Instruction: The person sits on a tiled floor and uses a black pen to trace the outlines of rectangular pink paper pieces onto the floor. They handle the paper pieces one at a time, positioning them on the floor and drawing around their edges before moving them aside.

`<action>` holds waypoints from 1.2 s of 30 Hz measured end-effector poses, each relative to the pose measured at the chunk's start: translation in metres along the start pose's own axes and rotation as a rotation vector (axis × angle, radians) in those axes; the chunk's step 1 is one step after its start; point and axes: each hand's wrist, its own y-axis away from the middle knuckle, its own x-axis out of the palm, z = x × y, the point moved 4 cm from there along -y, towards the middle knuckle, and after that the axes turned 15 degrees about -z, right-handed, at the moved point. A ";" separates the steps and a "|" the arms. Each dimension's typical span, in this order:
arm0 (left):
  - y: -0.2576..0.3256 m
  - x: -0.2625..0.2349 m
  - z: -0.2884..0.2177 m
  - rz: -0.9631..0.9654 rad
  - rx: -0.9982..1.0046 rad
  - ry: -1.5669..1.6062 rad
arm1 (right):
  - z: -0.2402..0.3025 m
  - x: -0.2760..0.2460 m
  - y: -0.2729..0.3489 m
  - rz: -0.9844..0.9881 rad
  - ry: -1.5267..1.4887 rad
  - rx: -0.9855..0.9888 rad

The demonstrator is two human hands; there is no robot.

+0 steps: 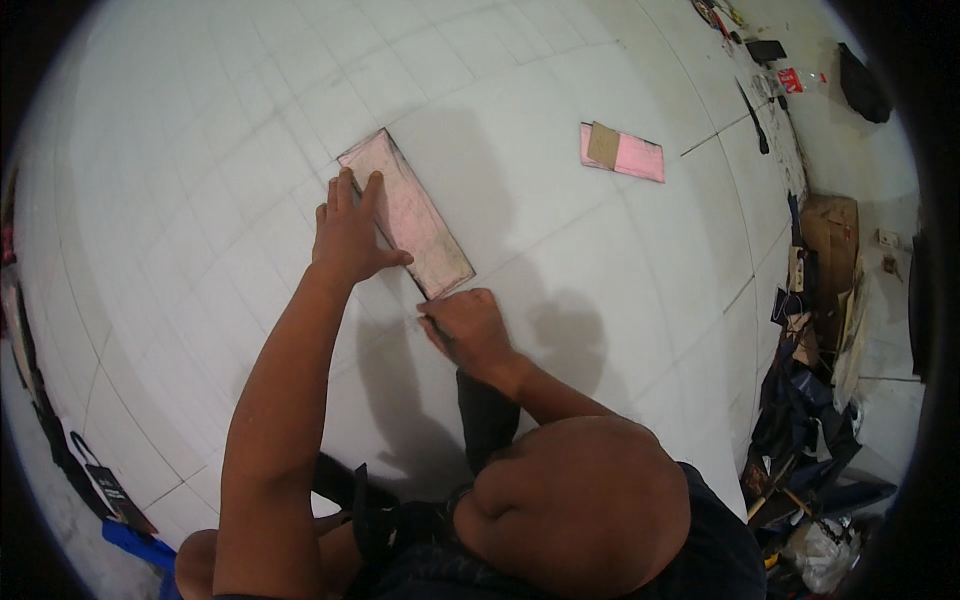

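Note:
A long pink rectangular template (415,215), smudged and dark along its edges, lies flat and slanted on the white surface (270,120). My left hand (348,230) presses on its left edge, fingers spread and thumb stretched toward the lower part. Beside the template's near end, my right hand (470,325) is closed with its fingertips at the corner. Something dark shows by those fingers, but its kind is hidden. To the far right rests a smaller pink piece (638,156) with a brown patch (603,146) across it.
Faint lines cross the white surface. Along the right side stand a brown cardboard box (830,235), a heap of dark cloth and bags (800,420), and a bottle with a red label (795,80). A blue item (140,543) lies at the lower left.

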 end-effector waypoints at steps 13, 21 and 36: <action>-0.003 -0.003 -0.004 -0.001 -0.002 -0.020 | -0.104 0.029 -0.186 -0.114 -0.183 0.160; 0.000 0.001 0.000 -0.014 -0.023 0.005 | -0.114 0.065 -0.214 0.023 -0.115 0.219; -0.003 -0.005 -0.007 0.026 -0.026 -0.008 | -0.096 0.019 -0.167 0.132 -0.016 -0.295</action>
